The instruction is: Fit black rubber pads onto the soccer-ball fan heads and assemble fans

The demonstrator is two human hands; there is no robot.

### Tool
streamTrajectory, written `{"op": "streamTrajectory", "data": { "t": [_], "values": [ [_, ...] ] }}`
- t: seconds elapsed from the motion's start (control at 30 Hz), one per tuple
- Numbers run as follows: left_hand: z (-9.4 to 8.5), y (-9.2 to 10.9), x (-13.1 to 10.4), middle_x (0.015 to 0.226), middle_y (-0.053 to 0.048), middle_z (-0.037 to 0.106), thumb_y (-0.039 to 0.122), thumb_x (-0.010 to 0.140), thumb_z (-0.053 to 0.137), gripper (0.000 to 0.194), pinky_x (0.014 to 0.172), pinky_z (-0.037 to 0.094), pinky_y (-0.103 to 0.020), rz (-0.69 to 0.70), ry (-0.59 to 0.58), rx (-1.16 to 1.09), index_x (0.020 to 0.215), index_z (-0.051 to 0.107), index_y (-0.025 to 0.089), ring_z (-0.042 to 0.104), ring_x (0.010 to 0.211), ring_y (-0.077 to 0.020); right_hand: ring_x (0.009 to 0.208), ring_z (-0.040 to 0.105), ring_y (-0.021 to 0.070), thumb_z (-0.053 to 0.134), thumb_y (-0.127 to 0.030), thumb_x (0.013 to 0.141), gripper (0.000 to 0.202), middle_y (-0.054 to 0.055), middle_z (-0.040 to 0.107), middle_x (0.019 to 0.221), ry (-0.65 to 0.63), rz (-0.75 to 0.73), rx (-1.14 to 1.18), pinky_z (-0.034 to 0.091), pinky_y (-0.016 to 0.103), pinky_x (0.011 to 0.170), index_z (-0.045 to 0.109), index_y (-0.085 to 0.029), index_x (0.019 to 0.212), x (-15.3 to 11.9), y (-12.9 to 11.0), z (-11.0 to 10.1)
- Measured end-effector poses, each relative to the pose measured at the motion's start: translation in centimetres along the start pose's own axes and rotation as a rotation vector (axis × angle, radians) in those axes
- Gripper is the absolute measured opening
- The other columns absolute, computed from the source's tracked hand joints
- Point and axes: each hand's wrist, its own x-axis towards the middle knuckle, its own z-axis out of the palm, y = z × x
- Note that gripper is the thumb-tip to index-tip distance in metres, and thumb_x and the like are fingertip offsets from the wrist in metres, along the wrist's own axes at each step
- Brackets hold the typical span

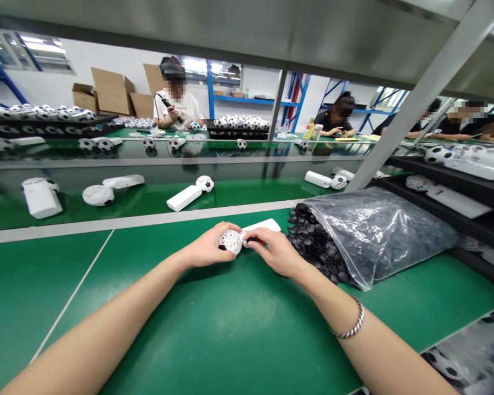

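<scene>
Left hand (pixel 209 248) fingers cup the white lattice ball head (pixel 231 241) of a handheld fan; right hand (pixel 274 249) fingers pinch beside it, apparently fitting a piece. Black hexagons (pixel 319 241) lie just right.

Brightly and evenly lit from overhead, windows glowing at upper left. Soft shadows under the forearms on the matte green table (pixel 239 329). Glare on the clear plastic bag (pixel 379 230). Edges bowed by wide-angle distortion; background slightly soft.
</scene>
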Motion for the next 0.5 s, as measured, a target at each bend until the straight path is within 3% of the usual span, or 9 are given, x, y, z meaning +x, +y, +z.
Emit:
{"op": "streamTrajectory", "data": {
  "t": [0.23, 0.4, 0.5],
  "values": [
    [0.2, 0.0, 0.0, 0.111, -0.004, 0.051, 0.024, 0.062, 0.06, 0.053, 0.081, 0.042, -0.033, -0.035, 0.018, 0.036, 0.114, 0.047, 0.023, 0.051, 0.097, -0.0229, 0.078, 0.053, 0.0134, 0.055, -0.016, 0.079, 0.007, 0.002, 0.057, 0.082, 0.134, 0.052, -0.052, 0.044, 0.026, 0.071, 0.06, -0.019, 0.082, -0.1, 0.0, -0.1],
    [0.4, 0.3, -0.1, 0.11, -0.005, 0.05, 0.032, 0.062, 0.065, 0.055, 0.081, 0.042, -0.035, -0.048, 0.044, 0.062, 0.113, 0.047, 0.023, 0.05, 0.098, -0.0243, 0.071, 0.054, 0.0117, 0.052, -0.015, 0.08, 0.009, 0.001, 0.059, 0.079, 0.013, 0.111, 0.131, 0.045, 0.025, 0.067, 0.059, -0.018, 0.085, -0.1, -0.1, 0.5],
    [0.5, 0.2, 0.0, 0.111, -0.005, 0.05, 0.037, 0.061, 0.067, 0.057, 0.085, 0.04, -0.037, -0.035, 0.047, 0.065, 0.113, 0.047, 0.023, 0.05, 0.1, -0.0245, 0.075, 0.055, 0.0128, 0.052, -0.015, 0.079, 0.01, 0.001, 0.061, 0.08, -0.022, 0.102, 0.128, 0.044, 0.027, 0.071, 0.061, -0.018, 0.082, 0.0, -0.1, 1.0]
  ]
}}
